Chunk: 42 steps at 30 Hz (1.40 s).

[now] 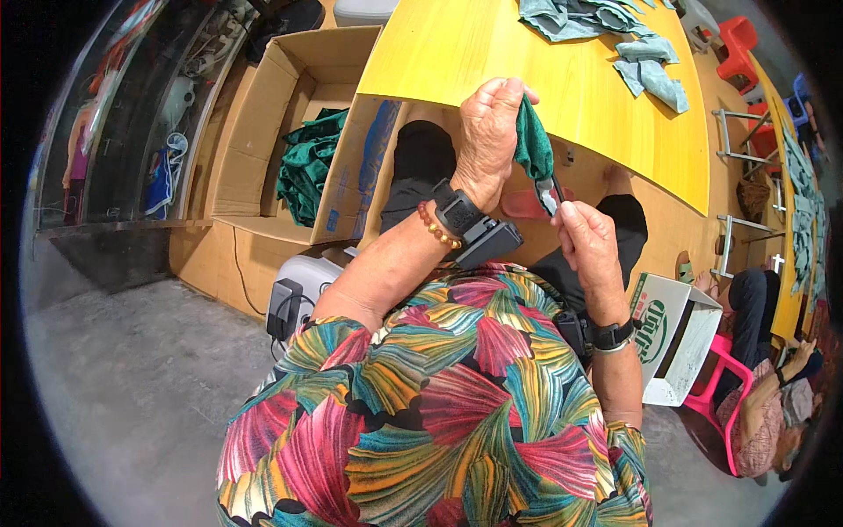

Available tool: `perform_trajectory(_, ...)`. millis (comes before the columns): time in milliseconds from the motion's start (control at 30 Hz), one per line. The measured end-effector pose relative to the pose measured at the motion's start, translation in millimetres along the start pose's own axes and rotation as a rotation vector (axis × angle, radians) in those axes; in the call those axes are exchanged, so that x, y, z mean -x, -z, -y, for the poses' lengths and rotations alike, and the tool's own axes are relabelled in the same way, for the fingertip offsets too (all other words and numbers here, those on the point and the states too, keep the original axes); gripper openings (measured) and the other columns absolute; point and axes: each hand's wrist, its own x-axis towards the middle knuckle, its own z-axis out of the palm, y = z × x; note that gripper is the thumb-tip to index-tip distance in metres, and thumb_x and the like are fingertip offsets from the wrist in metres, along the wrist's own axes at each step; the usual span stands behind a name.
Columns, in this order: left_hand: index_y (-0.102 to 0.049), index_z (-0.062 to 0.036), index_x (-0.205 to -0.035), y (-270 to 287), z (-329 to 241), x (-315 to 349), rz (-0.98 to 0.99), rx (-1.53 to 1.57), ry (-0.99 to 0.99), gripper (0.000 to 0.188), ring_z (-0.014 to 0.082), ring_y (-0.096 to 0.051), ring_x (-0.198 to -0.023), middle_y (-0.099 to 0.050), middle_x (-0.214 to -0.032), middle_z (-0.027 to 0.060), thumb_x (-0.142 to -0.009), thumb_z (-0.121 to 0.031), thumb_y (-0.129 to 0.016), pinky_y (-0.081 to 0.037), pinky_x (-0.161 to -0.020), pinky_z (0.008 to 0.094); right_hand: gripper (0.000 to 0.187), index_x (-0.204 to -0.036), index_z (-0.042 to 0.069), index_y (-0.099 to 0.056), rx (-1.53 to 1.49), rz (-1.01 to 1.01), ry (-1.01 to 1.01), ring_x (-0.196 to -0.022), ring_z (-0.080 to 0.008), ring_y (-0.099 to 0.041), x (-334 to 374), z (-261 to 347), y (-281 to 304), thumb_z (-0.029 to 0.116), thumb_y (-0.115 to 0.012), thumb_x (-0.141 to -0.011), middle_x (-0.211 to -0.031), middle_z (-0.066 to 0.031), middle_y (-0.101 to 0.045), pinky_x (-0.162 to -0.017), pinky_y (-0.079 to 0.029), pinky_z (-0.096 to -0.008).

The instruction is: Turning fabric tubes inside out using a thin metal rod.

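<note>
A green cloth [534,149] hangs between two busy hands

In the head view, the only one, I see a person sitting at a yellow table [439,61]. The left hand [492,132] is up high, near the table's edge. Its fingers are pinched tight on the top end of the green cloth. The cloth is small and soft. It hangs down from those fingertips, on the right side of the left hand, and leans toward the right hand [590,246].

The right hand is lower and nearer to the person's body. Its thumb and finger are squeezed together on a thin dark stick [558,187]. The stick points up to the low end of the cloth, where a whitish bit [546,198] shows. I can't tell if the stick is inside the cloth or just beside it.

To the left of the hands stands a brown cardboard box [241,132] with its top wide open. A pile of green cloths [312,171] lies in it. On the far part of the table are pale blue-green cloths [654,75], well apart from both hands. A white box [672,334] stands to the right of the person, near a pink chair [733,395].
</note>
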Motion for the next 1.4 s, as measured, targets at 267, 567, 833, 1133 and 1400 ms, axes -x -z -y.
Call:
perform_trajectory(267,-0.057,-0.0024,-0.077,0.8,3.2,-0.1,-0.011,0.066,0.096,0.027,0.0082,-0.048,-0.042,-0.05,-0.056,0.0005,-0.09,-0.026,-0.052,-0.041,-0.04,0.0214,0.031,-0.074,0.006,-0.056,-0.059,0.0,-0.054,-0.036,-0.002,-0.028,-2.2,1.5,-6.4,0.031,-0.049,-0.091,-0.047,0.0053,-0.037,-0.033,-0.02,-0.0177)
perform_trajectory(567,-0.057,-0.0022,-0.078,2.3,6.4,2.8,0.0,0.096,0.109,0.029,0.0095,-0.05,-0.041,-0.051,-0.056,0.0014,-0.09,-0.028,-0.052,-0.043,-0.038,0.0225,0.031,-0.075,0.006,-0.057,-0.323,0.13,-0.203,-0.039,-0.0026,-0.027,-8.8,6.7,-13.6,0.031,-0.049,-0.091,-0.051,0.0051,-0.039,-0.036,-0.02,-0.0186)
perform_trajectory(833,-0.06,-0.0007,-0.083,11.5,-3.7,-4.1,0.043,0.164,0.203,0.033,0.0101,-0.051,-0.043,-0.052,-0.056,0.001,-0.089,-0.033,-0.052,-0.049,-0.042,0.0254,0.03,-0.073,0.006,-0.058,-0.053,0.115,-0.052,-0.04,-0.0024,-0.029,-7.6,3.6,0.5,0.029,-0.048,-0.092,-0.049,0.0063,-0.037,-0.037,-0.02,-0.0194)
perform_trajectory(1133,-0.062,-0.0021,-0.077,4.5,-1.2,6.1,0.119,-0.013,0.139,0.028,0.0035,-0.04,-0.053,-0.045,-0.06,-0.0046,-0.089,-0.026,-0.054,-0.035,-0.048,0.0187,0.03,-0.076,0.005,-0.058,0.01,0.008,0.055,-0.036,-0.0018,-0.027,-10.1,4.2,-7.0,0.03,-0.048,-0.092,-0.047,0.0053,-0.037,-0.035,-0.02,-0.0175)
perform_trajectory(1400,-0.062,-0.0025,-0.077,2.3,-8.2,8.1,0.127,-0.099,0.092,0.028,0.0034,-0.039,-0.054,-0.044,-0.059,-0.0051,-0.088,-0.027,-0.054,-0.034,-0.049,0.0186,0.031,-0.075,0.006,-0.059,-0.188,0.091,-0.061,-0.039,-0.0022,-0.03,-8.2,6.6,-7.1,0.032,-0.051,-0.09,-0.048,0.0056,-0.038,-0.036,-0.021,-0.018)
